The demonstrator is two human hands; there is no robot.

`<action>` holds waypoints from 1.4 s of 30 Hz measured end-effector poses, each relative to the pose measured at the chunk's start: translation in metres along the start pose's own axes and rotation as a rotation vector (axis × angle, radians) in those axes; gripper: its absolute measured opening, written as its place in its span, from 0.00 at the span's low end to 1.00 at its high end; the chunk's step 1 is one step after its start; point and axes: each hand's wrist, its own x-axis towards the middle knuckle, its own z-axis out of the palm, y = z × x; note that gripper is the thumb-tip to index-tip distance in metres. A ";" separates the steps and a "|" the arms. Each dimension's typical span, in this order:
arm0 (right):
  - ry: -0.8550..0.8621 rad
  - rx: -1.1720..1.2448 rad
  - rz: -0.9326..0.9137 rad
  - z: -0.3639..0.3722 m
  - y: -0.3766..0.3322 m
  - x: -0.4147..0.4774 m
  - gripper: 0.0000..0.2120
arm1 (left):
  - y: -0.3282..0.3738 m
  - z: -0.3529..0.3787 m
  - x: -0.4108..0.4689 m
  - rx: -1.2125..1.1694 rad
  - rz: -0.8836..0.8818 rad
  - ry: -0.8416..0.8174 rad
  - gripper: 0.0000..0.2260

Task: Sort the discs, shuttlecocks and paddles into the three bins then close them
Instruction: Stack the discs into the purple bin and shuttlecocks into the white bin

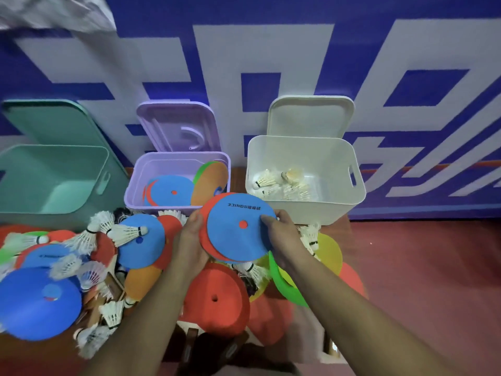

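Both hands are on one small stack of discs (238, 226), blue on top and red beneath. The left hand (189, 240) grips its left edge and the right hand (282, 240) grips its right edge. The stack is raised just near of the purple bin (141, 207). That middle bin already holds several discs (168, 189). The white bin (311, 213) on the right holds a handful of shuttlecocks (282, 183). The green bin (54, 146) on the left appears to hold nothing. All three lids stand open behind the bins. A large mixed pile is left in the near part of the scene: many loose discs (38, 302) and scattered shuttlecocks (127, 232). What looks like a wooden paddle handle (112, 284) lies half buried in it. Judgement: sorting is at an early stage; no paddles are binned and closing has not begun.
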 end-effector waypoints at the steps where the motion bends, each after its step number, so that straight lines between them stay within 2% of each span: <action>1: -0.059 -0.019 -0.014 0.013 -0.002 -0.001 0.07 | 0.008 -0.004 -0.002 0.024 -0.021 -0.023 0.20; 3: -0.155 -0.095 -0.085 0.039 -0.014 -0.006 0.12 | 0.025 -0.016 -0.001 0.109 -0.010 -0.019 0.19; 5: -0.195 -0.170 -0.152 0.064 -0.023 -0.005 0.11 | 0.046 -0.039 0.008 0.250 0.026 -0.001 0.23; 7: -0.166 -0.234 -0.193 0.090 -0.030 0.002 0.10 | 0.071 -0.063 0.021 0.433 0.052 -0.013 0.29; 8: -0.134 -0.277 -0.216 0.103 -0.031 0.010 0.11 | 0.082 -0.074 0.029 0.491 0.067 -0.004 0.29; 12: -0.057 -0.431 -0.263 0.160 -0.036 0.054 0.22 | 0.117 -0.105 0.074 0.648 0.161 0.153 0.19; 15: -0.026 -0.478 -0.195 0.198 -0.038 0.094 0.19 | 0.132 -0.131 0.122 0.826 0.176 0.233 0.20; 19: 0.018 -0.586 -0.143 0.231 -0.032 0.142 0.15 | 0.144 -0.148 0.175 0.996 0.171 0.235 0.18; 22: 0.004 -0.662 -0.108 0.249 -0.017 0.168 0.07 | 0.139 -0.165 0.206 1.167 0.180 0.234 0.22; 24: -0.053 -0.742 -0.090 0.255 -0.006 0.177 0.05 | 0.136 -0.170 0.213 1.266 0.166 0.214 0.21; 26: -0.081 -0.839 -0.092 0.256 -0.001 0.174 0.12 | 0.135 -0.172 0.208 1.301 0.204 0.159 0.21; 28: -0.052 -0.851 -0.174 0.251 -0.002 0.158 0.19 | 0.136 -0.176 0.194 1.252 0.264 0.092 0.19; 31: -0.015 -0.764 -0.336 0.240 -0.005 0.116 0.13 | 0.140 -0.185 0.158 1.105 0.316 0.032 0.12; 33: -0.009 -0.722 -0.399 0.233 0.000 0.083 0.06 | 0.139 -0.197 0.130 1.150 0.379 -0.020 0.09; 35: -0.045 -0.724 -0.444 0.232 0.010 0.053 0.01 | 0.134 -0.213 0.107 1.251 0.383 -0.068 0.07; 36: -0.066 -0.748 -0.469 0.234 0.017 0.042 0.02 | 0.129 -0.223 0.099 1.312 0.369 -0.093 0.08; 38: -0.091 -0.827 -0.505 0.239 0.033 0.032 0.04 | 0.116 -0.237 0.091 1.469 0.312 -0.165 0.16; 40: -0.096 -0.913 -0.516 0.243 0.046 0.030 0.08 | 0.104 -0.245 0.092 1.766 0.257 -0.260 0.28; 42: -0.092 -0.953 -0.497 0.241 0.056 0.029 0.09 | 0.097 -0.244 0.094 2.027 0.286 -0.276 0.29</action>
